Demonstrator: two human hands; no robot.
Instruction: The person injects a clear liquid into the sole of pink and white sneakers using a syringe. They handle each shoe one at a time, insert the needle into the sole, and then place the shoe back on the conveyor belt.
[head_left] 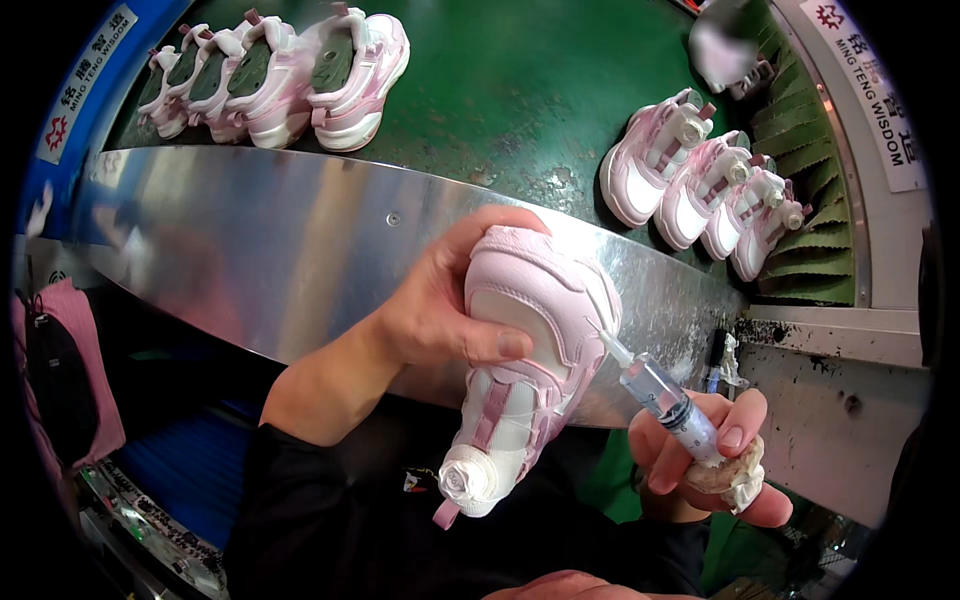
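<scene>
My left hand (435,305) grips a small pink and white shoe (525,365) by its heel, toe end pointing down, with a round white dial at the lower end. In my right hand (705,455) is a clear syringe (660,395) together with a wad of whitish cloth (735,478). The syringe's tip touches the side of the shoe near its sole edge. Both hands are over the shiny metal rim (260,250) of a green conveyor belt (520,90).
Several pink shoes stand in a row at the belt's far left (275,75). Several more (700,180) line up at the right, beside green ribbed rollers (810,200). A pink bag (60,370) hangs at the left. Someone's blurred hand (725,45) is at the top right.
</scene>
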